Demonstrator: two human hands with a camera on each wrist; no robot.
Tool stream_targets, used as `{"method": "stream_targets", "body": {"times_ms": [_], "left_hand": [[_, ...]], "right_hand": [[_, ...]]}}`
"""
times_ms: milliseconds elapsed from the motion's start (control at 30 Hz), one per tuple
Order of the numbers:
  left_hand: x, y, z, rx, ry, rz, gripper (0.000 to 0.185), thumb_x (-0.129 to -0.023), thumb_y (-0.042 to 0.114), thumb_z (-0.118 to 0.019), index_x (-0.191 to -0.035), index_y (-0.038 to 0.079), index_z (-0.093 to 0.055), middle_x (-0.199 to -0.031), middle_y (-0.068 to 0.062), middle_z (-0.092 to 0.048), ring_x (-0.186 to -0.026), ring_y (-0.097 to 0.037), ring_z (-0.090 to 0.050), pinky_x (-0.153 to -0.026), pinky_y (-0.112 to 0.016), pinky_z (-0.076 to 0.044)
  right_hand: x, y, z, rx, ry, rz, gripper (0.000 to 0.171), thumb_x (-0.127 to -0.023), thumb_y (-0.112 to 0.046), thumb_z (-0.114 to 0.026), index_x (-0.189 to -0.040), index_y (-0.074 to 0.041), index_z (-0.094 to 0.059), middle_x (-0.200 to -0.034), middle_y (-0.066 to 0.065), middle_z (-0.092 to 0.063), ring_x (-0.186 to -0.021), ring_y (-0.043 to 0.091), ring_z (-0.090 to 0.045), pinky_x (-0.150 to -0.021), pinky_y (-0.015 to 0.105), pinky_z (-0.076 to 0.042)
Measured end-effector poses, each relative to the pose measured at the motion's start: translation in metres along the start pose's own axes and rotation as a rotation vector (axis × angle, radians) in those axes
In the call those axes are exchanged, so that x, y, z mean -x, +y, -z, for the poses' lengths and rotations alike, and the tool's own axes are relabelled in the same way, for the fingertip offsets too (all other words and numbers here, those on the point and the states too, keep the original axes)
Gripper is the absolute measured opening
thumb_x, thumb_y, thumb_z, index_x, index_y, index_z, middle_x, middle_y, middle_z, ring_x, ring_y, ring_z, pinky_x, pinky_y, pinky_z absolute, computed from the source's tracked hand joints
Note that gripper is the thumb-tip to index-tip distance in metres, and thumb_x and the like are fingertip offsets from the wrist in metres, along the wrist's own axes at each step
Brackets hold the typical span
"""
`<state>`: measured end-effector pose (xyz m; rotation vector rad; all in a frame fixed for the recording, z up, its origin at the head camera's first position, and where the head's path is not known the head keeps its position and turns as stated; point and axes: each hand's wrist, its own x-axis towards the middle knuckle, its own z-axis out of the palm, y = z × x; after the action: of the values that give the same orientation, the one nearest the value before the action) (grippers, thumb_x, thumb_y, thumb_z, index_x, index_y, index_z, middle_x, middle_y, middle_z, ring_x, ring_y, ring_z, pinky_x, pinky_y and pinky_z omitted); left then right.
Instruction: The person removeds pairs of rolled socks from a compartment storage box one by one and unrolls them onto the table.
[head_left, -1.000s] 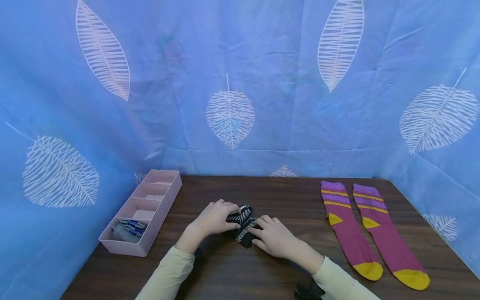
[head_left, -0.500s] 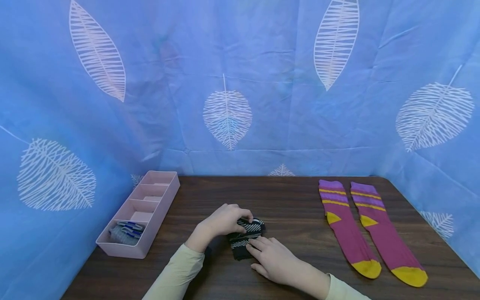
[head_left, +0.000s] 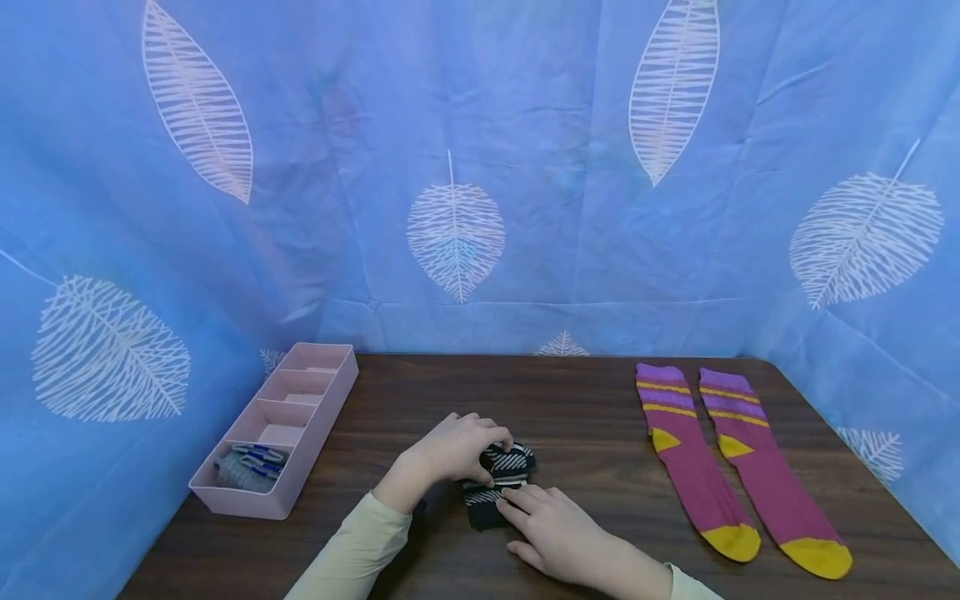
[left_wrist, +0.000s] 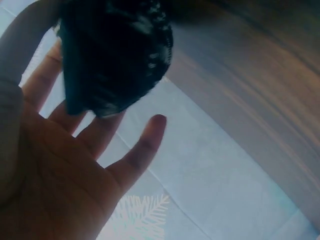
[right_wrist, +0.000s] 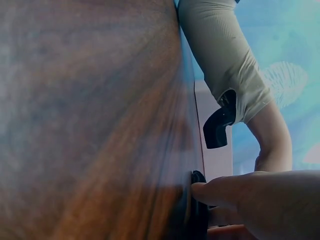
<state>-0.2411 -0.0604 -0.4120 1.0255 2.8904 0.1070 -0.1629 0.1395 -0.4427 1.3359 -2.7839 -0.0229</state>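
A folded black sock bundle [head_left: 486,495] with white-grey diagonal stripes lies mid-table in the head view. My left hand [head_left: 459,450] grips its far part, thumb on the near side and fingers curled over the top. Up close in the left wrist view, the dark striped fabric [left_wrist: 117,55] sits against the fingers, and the little finger [left_wrist: 150,137] sticks out free. My right hand [head_left: 558,533] lies at the bundle's right near side, its extended fingertips resting on the fabric. In the right wrist view a fingertip [right_wrist: 199,190] touches the black cloth low over the table.
A pink organizer box [head_left: 315,442] with several compartments stands at left; its nearest compartment holds grey socks with blue trim [head_left: 251,468]. Two maroon socks [head_left: 701,487] with purple cuffs and yellow toes lie flat at right. Blue leaf-print curtain [head_left: 525,250] surrounds the table [head_left: 600,425].
The striped bundle has shifted slightly right and toward me, and its far part is folded over further. My left hand followed it right; the right hand moved a little nearer.
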Motion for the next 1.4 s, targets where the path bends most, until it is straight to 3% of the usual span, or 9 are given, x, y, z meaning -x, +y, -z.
{"method": "stream_targets", "body": {"times_ms": [133, 267, 533, 600, 700, 900, 1000, 1133, 1400], "left_hand": [[0.001, 0.001, 0.0, -0.023, 0.02, 0.019, 0.042, -0.081, 0.037, -0.079, -0.117, 0.033, -0.059, -0.125, 0.008, -0.062, -0.116, -0.017, -0.057, -0.097, -0.044, -0.047], [0.0, -0.003, -0.002, -0.053, 0.086, 0.017, 0.039, -0.083, 0.034, -0.077, -0.118, 0.028, -0.06, -0.122, 0.006, -0.063, -0.113, -0.016, -0.059, -0.094, -0.041, -0.049], [-0.005, -0.008, -0.011, -0.123, 0.334, -0.046, 0.024, -0.086, 0.027, -0.075, -0.108, 0.022, -0.066, -0.106, 0.004, -0.066, -0.095, -0.014, -0.065, -0.077, -0.033, -0.054], [-0.007, -0.008, -0.013, -0.14, 0.369, -0.051, 0.021, -0.087, 0.025, -0.074, -0.107, 0.022, -0.067, -0.103, 0.004, -0.067, -0.093, -0.014, -0.065, -0.075, -0.032, -0.054], [-0.011, -0.006, -0.014, -0.132, 0.365, -0.042, 0.019, -0.09, 0.021, -0.07, -0.108, 0.022, -0.067, -0.103, 0.004, -0.067, -0.087, -0.013, -0.065, -0.073, -0.03, -0.054], [-0.016, -0.005, -0.011, -0.083, 0.288, -0.031, 0.015, -0.095, 0.016, -0.062, -0.109, 0.02, -0.068, -0.101, 0.002, -0.067, -0.065, -0.008, -0.059, -0.057, -0.019, -0.048], [-0.018, -0.005, -0.008, -0.094, 0.229, -0.011, 0.017, -0.094, 0.025, -0.065, -0.11, 0.02, -0.068, -0.104, 0.003, -0.066, -0.074, -0.008, -0.063, -0.061, -0.021, -0.05], [-0.02, -0.006, -0.006, -0.116, 0.166, 0.014, 0.035, -0.087, 0.037, -0.073, -0.115, 0.02, -0.063, -0.109, 0.003, -0.065, -0.091, -0.012, -0.065, -0.073, -0.028, -0.054], [-0.032, -0.019, -0.007, -0.155, 0.122, 0.016, 0.041, -0.085, 0.033, -0.076, -0.121, 0.021, -0.06, -0.113, 0.003, -0.065, -0.101, -0.015, -0.065, -0.081, -0.035, -0.054]], "right_hand": [[0.003, 0.0, -0.001, -0.002, 0.0, 0.0, 0.049, -0.096, -0.042, -0.058, -0.137, -0.015, -0.057, -0.137, 0.003, -0.058, -0.122, 0.02, -0.056, -0.09, 0.042, -0.051], [0.003, 0.0, -0.002, 0.002, 0.01, 0.007, 0.048, -0.095, -0.041, -0.059, -0.136, -0.015, -0.058, -0.137, 0.002, -0.058, -0.121, 0.019, -0.056, -0.09, 0.04, -0.051], [0.005, 0.001, -0.002, 0.005, 0.022, 0.011, 0.048, -0.094, -0.039, -0.061, -0.135, -0.014, -0.058, -0.138, 0.002, -0.058, -0.121, 0.019, -0.056, -0.09, 0.039, -0.051], [0.005, 0.001, -0.002, 0.009, 0.022, 0.012, 0.049, -0.093, -0.039, -0.062, -0.135, -0.014, -0.058, -0.137, 0.002, -0.058, -0.121, 0.019, -0.057, -0.09, 0.039, -0.051], [0.005, 0.002, -0.002, 0.02, 0.03, 0.016, 0.049, -0.093, -0.039, -0.063, -0.135, -0.014, -0.059, -0.137, 0.003, -0.058, -0.12, 0.019, -0.057, -0.089, 0.038, -0.051], [0.005, 0.003, -0.002, 0.018, 0.047, 0.023, 0.048, -0.093, -0.038, -0.063, -0.134, -0.015, -0.059, -0.137, 0.002, -0.058, -0.12, 0.019, -0.057, -0.089, 0.038, -0.051], [0.005, 0.004, -0.001, 0.016, 0.051, 0.025, 0.047, -0.093, -0.038, -0.062, -0.134, -0.015, -0.059, -0.137, 0.003, -0.058, -0.121, 0.019, -0.056, -0.089, 0.038, -0.051], [0.004, 0.004, 0.0, 0.022, 0.048, 0.022, 0.047, -0.093, -0.038, -0.062, -0.134, -0.015, -0.059, -0.137, 0.003, -0.058, -0.121, 0.018, -0.056, -0.09, 0.038, -0.051], [0.003, 0.003, -0.002, 0.011, 0.048, 0.04, 0.046, -0.093, -0.039, -0.063, -0.133, -0.015, -0.06, -0.136, 0.002, -0.059, -0.12, 0.018, -0.057, -0.09, 0.038, -0.052]]}}
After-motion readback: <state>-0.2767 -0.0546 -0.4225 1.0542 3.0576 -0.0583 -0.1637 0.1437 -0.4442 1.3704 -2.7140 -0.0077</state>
